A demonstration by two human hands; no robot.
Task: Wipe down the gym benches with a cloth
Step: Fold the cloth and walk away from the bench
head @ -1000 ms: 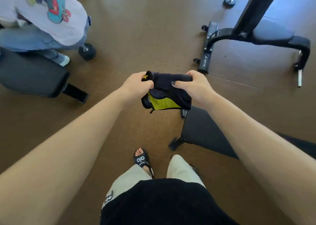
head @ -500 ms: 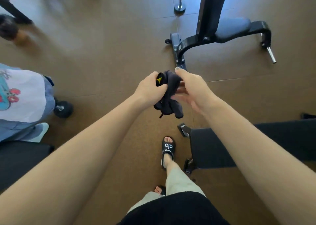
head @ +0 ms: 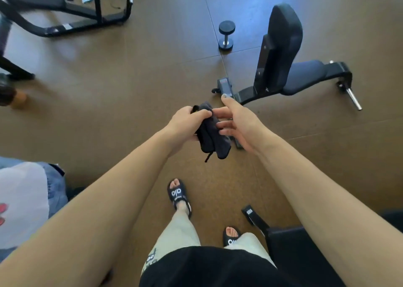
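My left hand [head: 185,123] grips a dark folded cloth [head: 210,137] in front of me at waist height, and the cloth hangs down below the fist. Beside it, my right hand [head: 237,121] has its fingers spread and straight, the fingertips touching the cloth's right side. A black adjustable bench [head: 283,64] with a raised backrest stands on the floor ahead to the right. The corner of another black bench [head: 290,249] is at my lower right, beside my right leg.
A small dumbbell [head: 226,35] stands on the brown floor behind the adjustable bench. A flat bench with a black frame [head: 65,14] sits at the upper left. Another person in a white shirt and jeans [head: 24,199] is at the left edge. My sandalled feet are below.
The cloth went from stretched between both hands to bunched in my left hand. My right hand let go and opened. The view swung forward, bringing the adjustable bench closer to centre.
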